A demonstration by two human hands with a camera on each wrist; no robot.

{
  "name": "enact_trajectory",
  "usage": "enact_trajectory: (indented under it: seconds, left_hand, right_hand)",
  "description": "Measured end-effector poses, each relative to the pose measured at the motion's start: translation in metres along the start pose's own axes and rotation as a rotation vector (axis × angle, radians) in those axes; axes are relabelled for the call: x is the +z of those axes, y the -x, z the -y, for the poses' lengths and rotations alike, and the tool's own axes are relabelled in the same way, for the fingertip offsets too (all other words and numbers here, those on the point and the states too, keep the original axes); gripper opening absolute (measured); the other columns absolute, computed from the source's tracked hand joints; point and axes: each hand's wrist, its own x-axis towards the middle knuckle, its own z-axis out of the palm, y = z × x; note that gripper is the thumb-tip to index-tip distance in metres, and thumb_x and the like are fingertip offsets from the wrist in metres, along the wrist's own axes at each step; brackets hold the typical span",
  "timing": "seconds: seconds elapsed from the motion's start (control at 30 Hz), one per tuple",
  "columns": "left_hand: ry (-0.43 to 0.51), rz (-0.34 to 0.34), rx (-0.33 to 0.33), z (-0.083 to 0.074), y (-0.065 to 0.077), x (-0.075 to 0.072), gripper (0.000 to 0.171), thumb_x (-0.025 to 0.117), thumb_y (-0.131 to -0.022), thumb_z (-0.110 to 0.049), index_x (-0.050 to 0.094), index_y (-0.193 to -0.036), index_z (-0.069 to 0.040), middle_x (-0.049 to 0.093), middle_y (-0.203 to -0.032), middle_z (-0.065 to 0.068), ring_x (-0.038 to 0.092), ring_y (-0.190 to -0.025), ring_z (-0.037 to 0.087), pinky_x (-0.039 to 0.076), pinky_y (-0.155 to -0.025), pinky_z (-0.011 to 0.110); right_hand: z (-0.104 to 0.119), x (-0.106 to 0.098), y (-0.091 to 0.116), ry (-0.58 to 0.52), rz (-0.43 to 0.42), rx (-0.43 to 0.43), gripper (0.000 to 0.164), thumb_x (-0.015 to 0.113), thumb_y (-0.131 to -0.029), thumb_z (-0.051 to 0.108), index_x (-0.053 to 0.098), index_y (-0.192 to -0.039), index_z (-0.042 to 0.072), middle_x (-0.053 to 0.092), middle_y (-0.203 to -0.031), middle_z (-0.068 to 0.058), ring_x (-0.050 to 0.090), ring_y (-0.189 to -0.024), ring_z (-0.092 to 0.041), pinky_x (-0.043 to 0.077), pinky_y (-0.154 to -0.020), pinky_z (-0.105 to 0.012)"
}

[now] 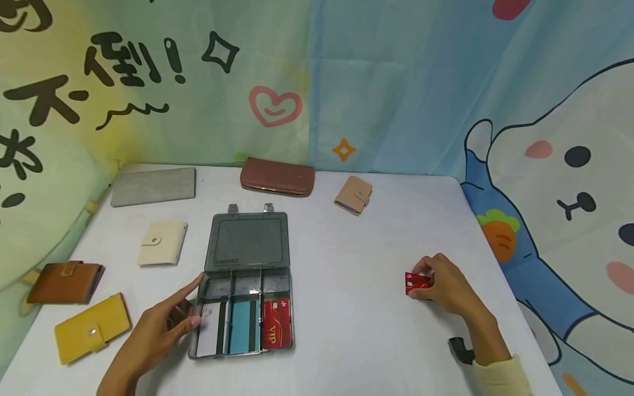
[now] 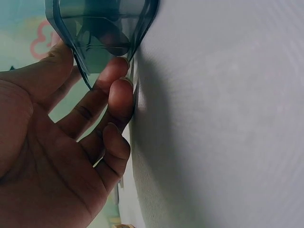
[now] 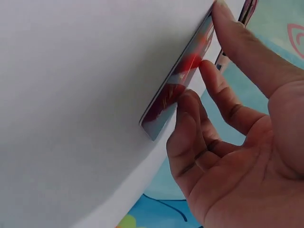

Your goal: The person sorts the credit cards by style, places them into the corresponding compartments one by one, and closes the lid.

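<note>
A grey translucent box point(image 1: 251, 242) lies on the white table with its lid folded back. Its near compartments hold a white card point(image 1: 208, 330), a blue card point(image 1: 240, 330) with a dark stripe, and a red VIP card point(image 1: 277, 335). My left hand point(image 1: 156, 333) grips the box's left side; the left wrist view shows the thumb and fingertips at the box wall point(image 2: 99, 33). Over on the right, my right hand point(image 1: 448, 289) pinches another red card point(image 1: 415, 282) by its edges, low over the table. The right wrist view shows that card point(image 3: 173, 90) between thumb and fingers.
Left of the box lie a yellow wallet point(image 1: 91, 330), a brown wallet point(image 1: 64, 283) and a cream wallet point(image 1: 162, 243). Along the back are a grey wallet point(image 1: 153, 186), a dark brown zip wallet point(image 1: 277, 176) and a tan card holder point(image 1: 354, 194). A printed curtain point(image 1: 386, 99) hangs behind.
</note>
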Motion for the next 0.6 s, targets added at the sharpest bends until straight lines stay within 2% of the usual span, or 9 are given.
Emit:
enact_trajectory:
  seconds: [0.2, 0.43, 0.6]
  left_hand:
    - [0.001, 0.002, -0.011, 0.000, 0.000, 0.001, 0.082, 0.073, -0.089, -0.023, 0.028, -0.156, -0.039, 0.060, -0.092, 0.001, 0.051, -0.072, 0.007, 0.044, -0.060, 0.023]
    - [-0.001, -0.009, 0.007, 0.001, 0.000, 0.001, 0.081, 0.073, -0.090, -0.024, 0.029, -0.157, -0.038, 0.061, -0.091, 0.001, 0.050, -0.071, 0.006, 0.043, -0.060, 0.023]
    - [0.003, -0.011, 0.011, 0.001, 0.000, 0.001, 0.081, 0.072, -0.090, -0.024, 0.029, -0.157, -0.037, 0.060, -0.091, 0.001, 0.050, -0.070, 0.005, 0.043, -0.060, 0.023]
  right_hand:
    - [0.014, 0.006, -0.002, -0.037, 0.022, -0.040, 0.048, 0.093, -0.068, 0.025, 0.060, -0.099, 0.011, 0.058, -0.095, -0.006, 0.054, -0.087, -0.022, 0.048, -0.068, -0.031]
    - [0.040, 0.024, -0.003, -0.075, 0.069, -0.162, 0.030, 0.086, -0.079, 0.019, 0.061, -0.096, 0.020, 0.058, -0.086, 0.004, 0.052, -0.080, -0.015, 0.046, -0.065, -0.026]
    - [0.068, 0.029, -0.002, -0.181, 0.134, -0.255, 0.020, 0.078, -0.086, 0.015, 0.062, -0.095, 0.022, 0.057, -0.083, 0.005, 0.052, -0.072, -0.015, 0.047, -0.059, -0.024]
